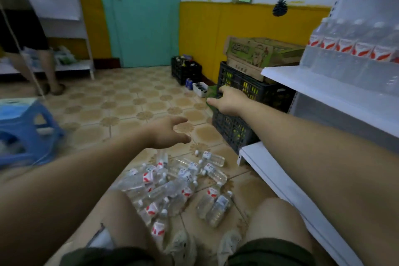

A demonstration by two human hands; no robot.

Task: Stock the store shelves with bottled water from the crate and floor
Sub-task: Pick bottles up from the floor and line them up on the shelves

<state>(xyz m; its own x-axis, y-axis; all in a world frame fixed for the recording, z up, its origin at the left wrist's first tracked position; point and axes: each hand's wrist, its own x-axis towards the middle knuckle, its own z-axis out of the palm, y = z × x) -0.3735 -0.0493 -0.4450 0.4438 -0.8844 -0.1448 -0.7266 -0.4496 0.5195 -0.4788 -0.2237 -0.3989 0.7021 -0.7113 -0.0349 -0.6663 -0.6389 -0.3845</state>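
- The white shelves point(323, 86) stand on the right. A row of water bottles point(354, 49) stands upright on one board.
- The dark crate point(254, 90) sits just beside the shelves.
- A pile of bottles point(172, 183) lies on the floor by the person's knees.
- The right hand point(228, 99) is at the crate's corner. I cannot tell if it grips.
- The left hand point(168, 131) hangs over the floor, fingers apart, holding nothing.

Clear red-labelled bottles point(172, 181) lie heaped on the floor point(129, 103) near the dark crate point(233, 131); others point(349, 49) stand on the shelf point(313, 84).
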